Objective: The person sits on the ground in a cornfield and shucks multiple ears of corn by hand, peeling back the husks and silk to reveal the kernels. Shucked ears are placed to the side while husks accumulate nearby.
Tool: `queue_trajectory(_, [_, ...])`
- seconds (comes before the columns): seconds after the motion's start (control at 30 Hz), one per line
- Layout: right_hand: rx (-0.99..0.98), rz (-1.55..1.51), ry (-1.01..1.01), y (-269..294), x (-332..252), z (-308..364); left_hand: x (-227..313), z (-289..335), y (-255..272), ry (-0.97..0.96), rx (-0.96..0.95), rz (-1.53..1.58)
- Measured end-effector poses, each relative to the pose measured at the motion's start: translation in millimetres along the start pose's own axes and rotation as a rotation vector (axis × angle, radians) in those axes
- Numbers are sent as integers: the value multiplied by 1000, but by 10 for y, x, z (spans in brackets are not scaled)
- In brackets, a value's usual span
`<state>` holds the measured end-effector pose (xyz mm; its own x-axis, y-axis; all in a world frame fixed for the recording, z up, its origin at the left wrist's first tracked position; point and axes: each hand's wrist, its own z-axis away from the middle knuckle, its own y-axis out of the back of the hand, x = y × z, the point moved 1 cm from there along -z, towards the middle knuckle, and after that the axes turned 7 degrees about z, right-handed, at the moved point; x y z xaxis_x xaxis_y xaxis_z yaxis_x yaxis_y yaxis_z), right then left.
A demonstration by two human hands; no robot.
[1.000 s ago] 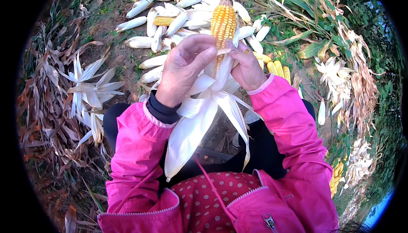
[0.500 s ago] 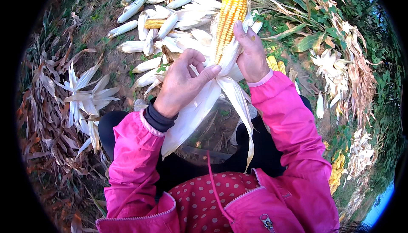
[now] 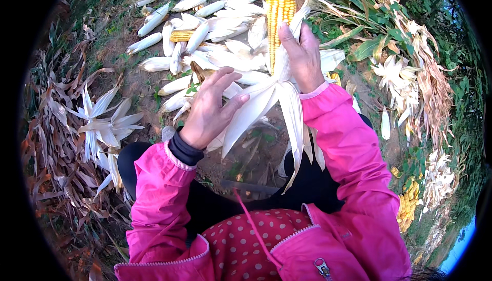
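The right hand (image 3: 303, 58) has its grip closed around a yellow corn cob (image 3: 279, 14), held upright at the far middle, kernels bare along most of its length. Its pale husk leaves (image 3: 266, 104) are peeled down and hang from the base, not yet torn off. The left hand (image 3: 210, 109) is open, fingers spread, resting on those leaves. Beyond lies a pile of unhusked ears (image 3: 205, 29) on the ground; stripped husks (image 3: 105, 122) lie to the left.
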<state>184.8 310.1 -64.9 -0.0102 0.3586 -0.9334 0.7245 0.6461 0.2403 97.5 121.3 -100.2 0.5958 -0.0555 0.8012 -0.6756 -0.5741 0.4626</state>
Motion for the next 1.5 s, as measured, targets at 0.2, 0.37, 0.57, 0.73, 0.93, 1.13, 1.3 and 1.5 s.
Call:
queue_trajectory(0.2, [-298,397,279,-386,-33,393,11,-155,11,285,337,941])
queue_trajectory(0.37, [-419,-83,99,-594,67,522,9,-145,-15,289,385,1114])
queue_trajectory(0.57, [-262,-534,-405,-622,20,480,26,-123,-180,275,368,1100])
queue_trajectory(0.73, [-216,-917,-518,-656,119,416,37,-219,-122,291,418,1049])
queue_trajectory(0.93, [-127,-1063,-563,-555,75,321,-275,-279,93,350,559,1318])
queue_trajectory(1.13, [-176,-1177,-500,-194,59,275,-694,-303,589,321,759,1408])
queue_trajectory(1.3, [-342,-837,-460,-2,-51,339,-767,-272,886,296,853,1462])
queue_trajectory(1.5, [-195,113,-125,102,60,291,-352,-319,751,127,833,1288])
